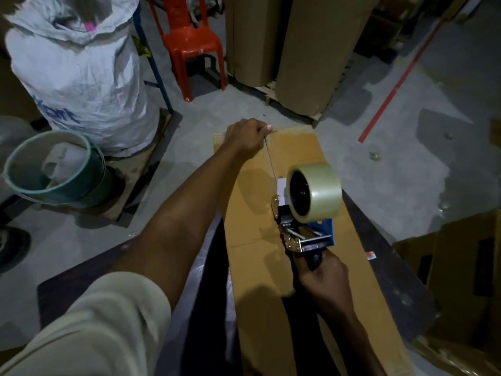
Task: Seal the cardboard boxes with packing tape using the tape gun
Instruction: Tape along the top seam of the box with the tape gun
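A long brown cardboard box lies flat in front of me on a dark table. My right hand grips the handle of a blue tape gun, which carries a roll of clear packing tape and sits over the middle of the box. A strip of tape runs edge-on from the gun to the box's far end. There my left hand pinches the tape's end against the far edge, fingers closed on it.
To the left stand a full white sack and a green bucket. A red plastic chair and tall brown cardboard rolls stand behind the box. Open cardboard boxes sit at the right. A red line marks the floor.
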